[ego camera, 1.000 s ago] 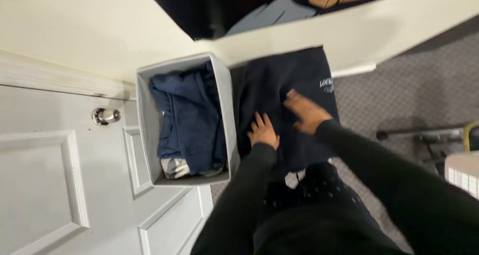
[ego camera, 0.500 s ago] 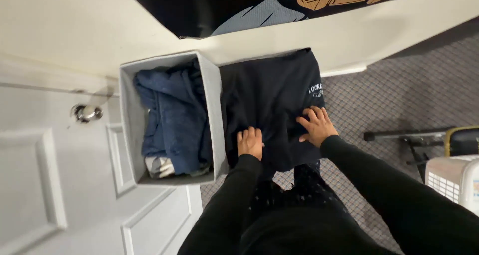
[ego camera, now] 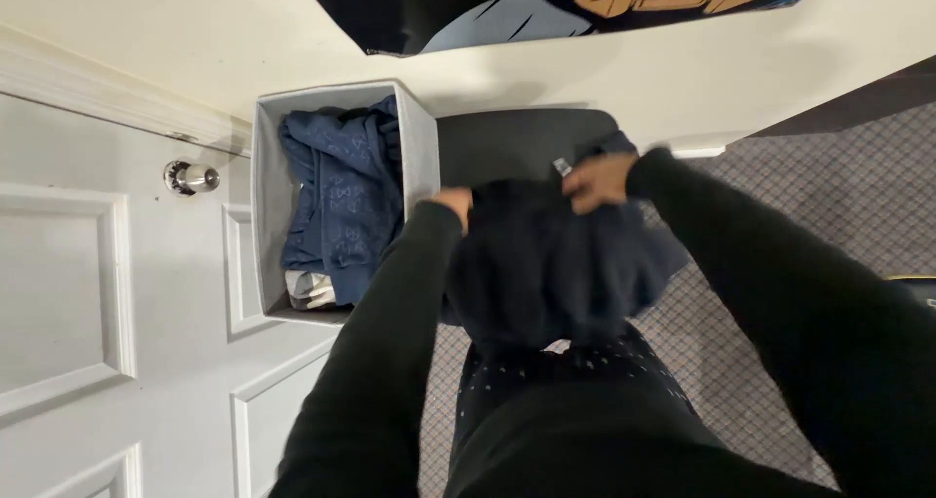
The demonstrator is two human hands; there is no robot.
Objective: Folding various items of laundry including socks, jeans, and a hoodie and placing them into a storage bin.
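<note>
A: Both hands up on the dark garment (ego camera: 551, 264). Left hand (ego camera: 454, 204) pinches its top edge on the left side, fingers closed on cloth. Right hand (ego camera: 597, 179) grips the top edge near a small white tag, fingers closed on cloth too.

B: Where's the garment sitting?

A: Lifted and bunched between the hands, lower part hanging over the person's lap, above a dark flat surface (ego camera: 517, 142) against the wall. Grey fabric bin (ego camera: 424, 147) just left of it, with blue folded clothes (ego camera: 346, 206) inside.

B: Risks?

A: My guess: the hold is only at the top edge, so the loose lower half could sag and unfold. Left elbow is close to the bin wall, a nudge might tip or shove it toward the door (ego camera: 88, 293). Cloth could also snag the bin rim.
</note>
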